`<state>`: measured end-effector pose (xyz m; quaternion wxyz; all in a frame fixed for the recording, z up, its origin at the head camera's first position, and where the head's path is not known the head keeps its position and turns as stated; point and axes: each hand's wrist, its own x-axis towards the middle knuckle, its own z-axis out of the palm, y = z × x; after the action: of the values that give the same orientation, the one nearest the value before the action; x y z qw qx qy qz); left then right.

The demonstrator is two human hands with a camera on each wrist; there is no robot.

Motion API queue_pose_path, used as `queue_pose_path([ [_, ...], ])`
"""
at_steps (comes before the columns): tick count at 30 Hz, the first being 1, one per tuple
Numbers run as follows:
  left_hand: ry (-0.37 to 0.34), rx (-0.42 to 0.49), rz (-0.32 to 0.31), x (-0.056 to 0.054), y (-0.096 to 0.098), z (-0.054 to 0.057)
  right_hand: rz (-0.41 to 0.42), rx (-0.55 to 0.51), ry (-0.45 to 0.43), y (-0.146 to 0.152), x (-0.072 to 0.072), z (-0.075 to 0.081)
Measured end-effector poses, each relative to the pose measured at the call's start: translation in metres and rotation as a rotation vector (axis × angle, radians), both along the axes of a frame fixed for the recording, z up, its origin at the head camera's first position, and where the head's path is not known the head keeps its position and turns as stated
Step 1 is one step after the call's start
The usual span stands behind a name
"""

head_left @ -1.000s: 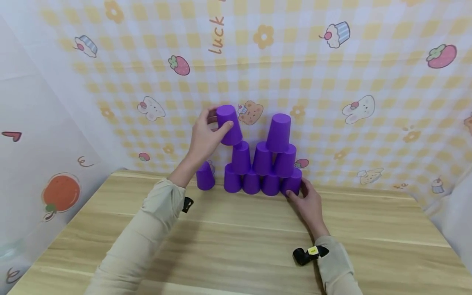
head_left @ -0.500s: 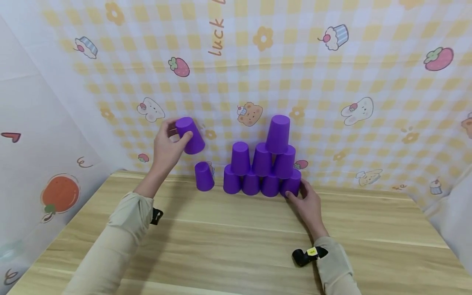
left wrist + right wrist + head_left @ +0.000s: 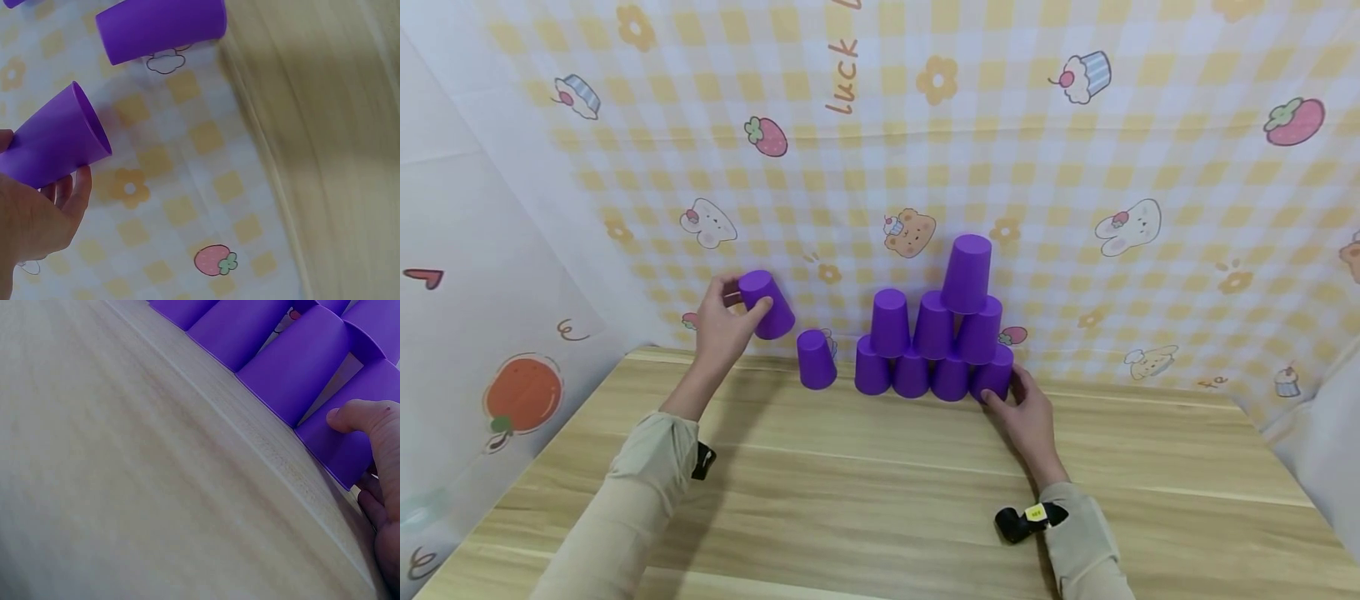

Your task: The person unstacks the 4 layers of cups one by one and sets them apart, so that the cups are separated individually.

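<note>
Purple, mouth down and tilted, the raised cup (image 3: 767, 307) is held clear of the surface (image 3: 880, 467) above its back edge, toward the left corner. The left hand (image 3: 718, 325) has its grip wrapped round it, thumb on the near wall; the other fingers are partly hidden behind the cup in the head view, while the left wrist view shows fingertips against its side but cuts off its narrow end. Just to the right, a lone cup (image 3: 816, 360) stands upside down near the surface's back edge. Farther right along that edge rises a stack (image 3: 933, 329) of upside-down cups: four below, three above, one on top over the right-hand pair. The right hand (image 3: 1028, 414) grasps the end cup (image 3: 992, 372) of the bottom row, its thumb in front; its fingers behind are mostly hidden. The right wrist view crops the upper cups and part of that hand. Black gear (image 3: 703, 461) at the left wrist is partly covered by the sleeve (image 3: 655, 450).
</note>
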<state>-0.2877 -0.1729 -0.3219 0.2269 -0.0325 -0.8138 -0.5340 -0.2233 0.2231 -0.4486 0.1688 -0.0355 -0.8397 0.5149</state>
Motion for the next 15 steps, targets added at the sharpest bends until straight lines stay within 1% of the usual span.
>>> queue_pose_path([
  [7, -0.042, -0.018, 0.004, -0.002, -0.004, -0.01, -0.001, 0.006, -0.007, 0.0, 0.0, 0.001],
  [12, -0.069, -0.018, -0.015, -0.002, -0.006, -0.018, 0.002, 0.0, -0.008, 0.001, -0.001, 0.0],
  [15, -0.098, -0.035, -0.018, -0.002, -0.008, -0.024, 0.004, -0.002, -0.008, 0.001, 0.0, -0.001],
])
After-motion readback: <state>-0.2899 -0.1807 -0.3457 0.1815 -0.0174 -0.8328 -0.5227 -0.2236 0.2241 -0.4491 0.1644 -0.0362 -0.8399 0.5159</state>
